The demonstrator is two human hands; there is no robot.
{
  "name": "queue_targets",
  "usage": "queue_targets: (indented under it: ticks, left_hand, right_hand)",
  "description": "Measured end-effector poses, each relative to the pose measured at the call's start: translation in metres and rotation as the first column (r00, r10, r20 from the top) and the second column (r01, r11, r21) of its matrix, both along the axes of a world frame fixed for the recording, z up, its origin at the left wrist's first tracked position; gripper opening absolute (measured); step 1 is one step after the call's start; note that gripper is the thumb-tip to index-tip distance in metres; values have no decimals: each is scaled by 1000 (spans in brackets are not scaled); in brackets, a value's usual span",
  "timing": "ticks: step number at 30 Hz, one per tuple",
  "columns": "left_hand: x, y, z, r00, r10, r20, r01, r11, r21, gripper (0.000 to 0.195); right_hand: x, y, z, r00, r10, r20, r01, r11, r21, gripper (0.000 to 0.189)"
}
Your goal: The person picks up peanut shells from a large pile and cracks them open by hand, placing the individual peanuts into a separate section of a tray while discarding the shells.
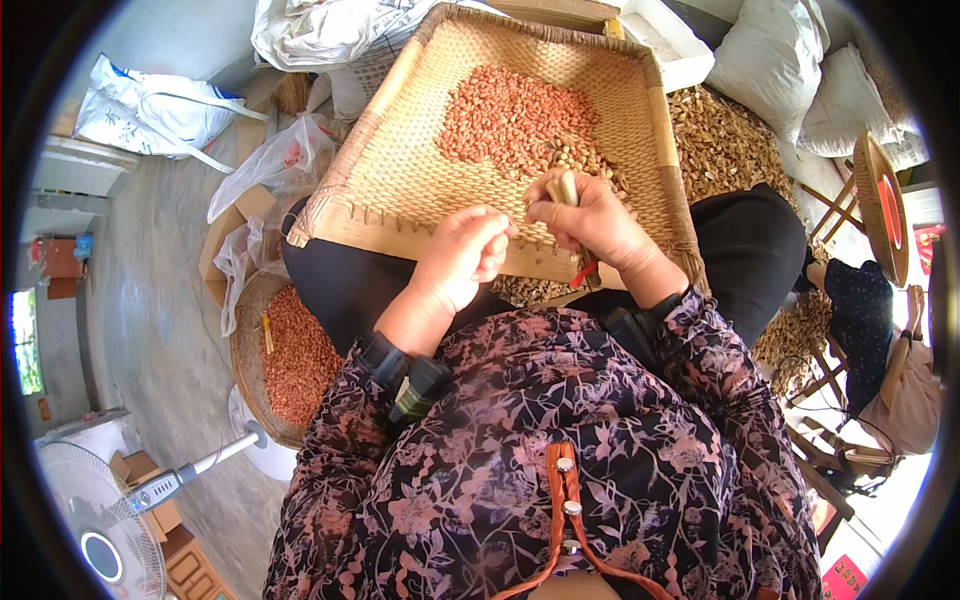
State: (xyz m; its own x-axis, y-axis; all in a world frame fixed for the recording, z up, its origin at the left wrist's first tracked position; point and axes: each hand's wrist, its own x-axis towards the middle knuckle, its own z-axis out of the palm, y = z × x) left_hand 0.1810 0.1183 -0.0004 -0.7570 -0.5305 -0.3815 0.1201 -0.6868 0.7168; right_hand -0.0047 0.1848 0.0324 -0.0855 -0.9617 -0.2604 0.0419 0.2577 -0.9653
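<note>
A woven bamboo tray (390, 176) lies across the lap, with a heap of shelled red-skinned peanuts (502, 112) and some unshelled peanuts (574, 157) in it. Over the tray's near edge, my right hand (589, 214) is closed on a wooden or bamboo tool (566, 187) with a red tie (583, 274) at its lower end. Just left of it, my left hand (469, 247) has its fingers curled and pinched together; whether something small is between the fingertips cannot be made out. The two hands are close but apart.
A round basket of red peanuts (300, 360) stands on the floor at left, near a standing fan (101, 547). Peanut shells (727, 142) are heaped beyond the tray's right side. White sacks (769, 60) stand behind them. Another person (862, 337) sits at far right beside a round basket (877, 202).
</note>
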Motion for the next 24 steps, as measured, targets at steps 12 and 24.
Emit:
queue_targets:
  ticks: [12, 24]
  left_hand:
    - [-4, 13, -7, 990, -101, -103, 112, 988, 109, 11]
    - [-5, 7, -13, 952, -41, -304, 84, 988, 130, 27]
  right_hand:
    - [-7, 15, 16, 925, 139, -355, -113, 989, 93, 17]
    - [-109, 35, 30, 587, -808, 54, 710, 482, -514, 25]
